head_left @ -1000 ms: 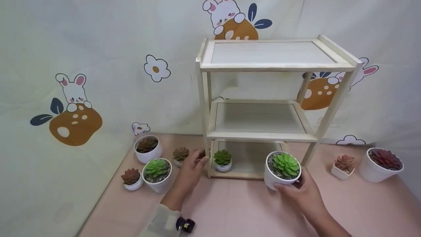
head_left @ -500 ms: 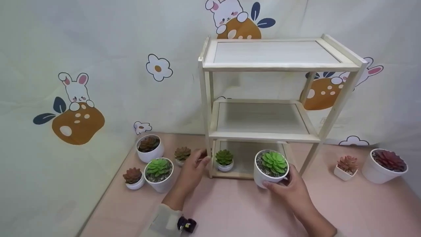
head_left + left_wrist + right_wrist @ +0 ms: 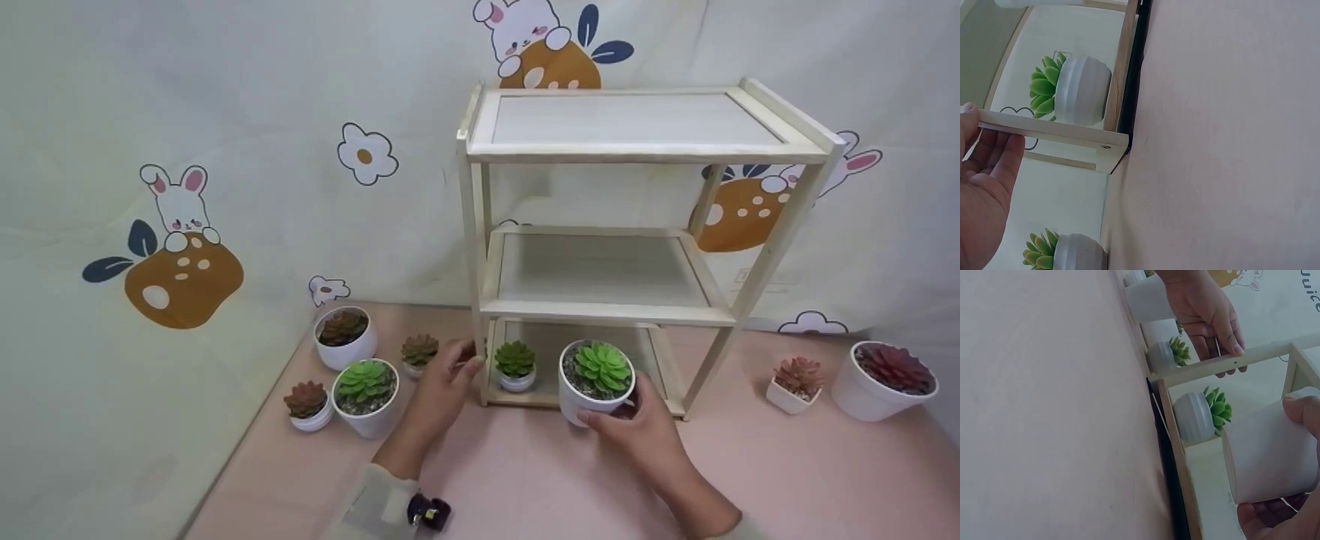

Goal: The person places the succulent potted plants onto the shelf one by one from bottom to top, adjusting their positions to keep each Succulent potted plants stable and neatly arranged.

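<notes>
My right hand (image 3: 637, 431) grips a white round pot with a bright green succulent (image 3: 600, 367), raised at the front of the lowest shelf. In the right wrist view the thumb lies on one side of this pot (image 3: 1275, 450) and fingers on the other. My left hand (image 3: 442, 390) holds the front left post of a pale wooden three-tier rack (image 3: 600, 309); the left wrist view shows thumb and fingers on either side of the post (image 3: 1055, 126). On the left of the lowest shelf stands a small green succulent in a white ribbed pot (image 3: 515, 367).
Left of the rack stand several potted succulents, among them a green one (image 3: 365, 397) and a brown one (image 3: 345, 337). To the right are a pink succulent in a squarish pot (image 3: 795, 384) and a dark red one (image 3: 885, 381). A printed cloth (image 3: 262, 150) hangs behind.
My right hand has carried the green succulent pot leftward, nearer the small pot on the lowest shelf. My left hand stays at the post. The head view has shifted slightly.
</notes>
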